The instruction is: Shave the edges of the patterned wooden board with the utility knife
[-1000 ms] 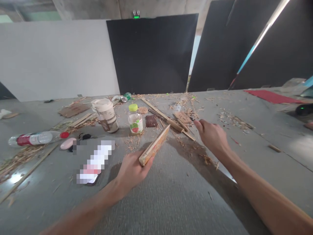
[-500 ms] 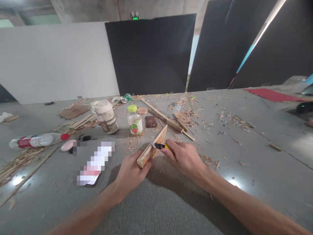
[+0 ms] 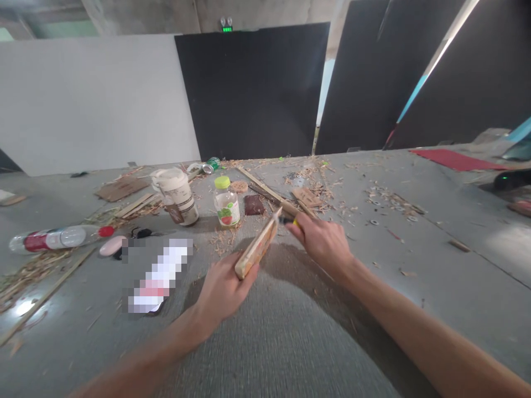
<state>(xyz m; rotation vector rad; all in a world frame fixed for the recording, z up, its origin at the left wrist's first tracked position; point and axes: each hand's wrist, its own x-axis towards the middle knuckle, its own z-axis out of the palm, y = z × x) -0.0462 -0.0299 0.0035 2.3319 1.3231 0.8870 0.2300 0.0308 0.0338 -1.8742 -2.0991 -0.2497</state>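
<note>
My left hand point(image 3: 224, 283) is closed around the near end of a pale piece of wood point(image 3: 256, 248), which tapers to a point at its far end. Patches of orange-brown show on the wood's right side. In my right hand point(image 3: 326, 240) is a utility knife point(image 3: 287, 220) with a black and yellow body, the fingers wrapped about it. Its blade, blurred, is at the wood's far tip; whether it touches I cannot tell. Just beyond my hands stands a bottle with a green cap point(image 3: 226, 205), and wood shavings point(image 3: 224, 241) lie before it.
To the left are a paper cup point(image 3: 176, 198), a plastic bottle point(image 3: 62, 239) on its side and a phone point(image 3: 160, 279) with a blurred-out screen. Wood strips point(image 3: 269, 190), a brown square point(image 3: 254, 205) and a green can point(image 3: 211, 165) lie farther off. Several washers point(image 3: 374, 223) are scattered right.
My right hand has moved the knife forward along the wood, from its middle to the far tip. The wood has turned slightly in my left hand, which stays in nearly the same place.
</note>
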